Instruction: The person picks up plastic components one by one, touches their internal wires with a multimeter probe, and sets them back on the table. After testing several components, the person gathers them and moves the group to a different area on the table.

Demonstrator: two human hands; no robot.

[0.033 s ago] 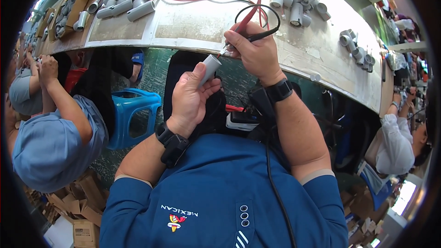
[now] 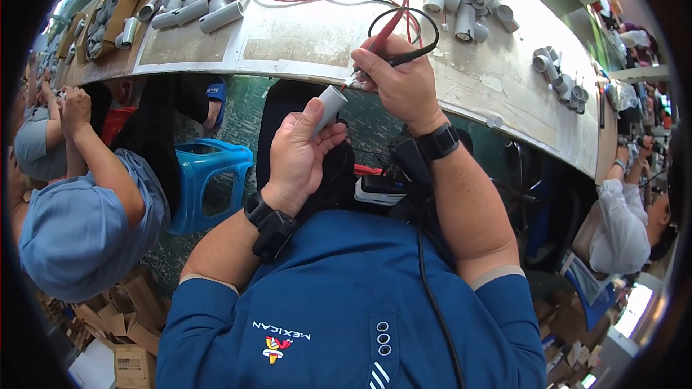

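Centrally, one grey cylinder (image 2: 328, 104) is gripped by the left hand (image 2: 303, 155); two probes (image 2: 386, 43) are pinched by the right hand (image 2: 400, 83); cylinder heaps (image 2: 202, 3) crowd the desk's (image 2: 303, 36) far edge.

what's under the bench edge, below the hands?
Below the workbench edge: dark green floor, a blue plastic stool, and a black-and-white device on the lap. The left hand, holding the grey cylinder, and the right hand cover the rest.
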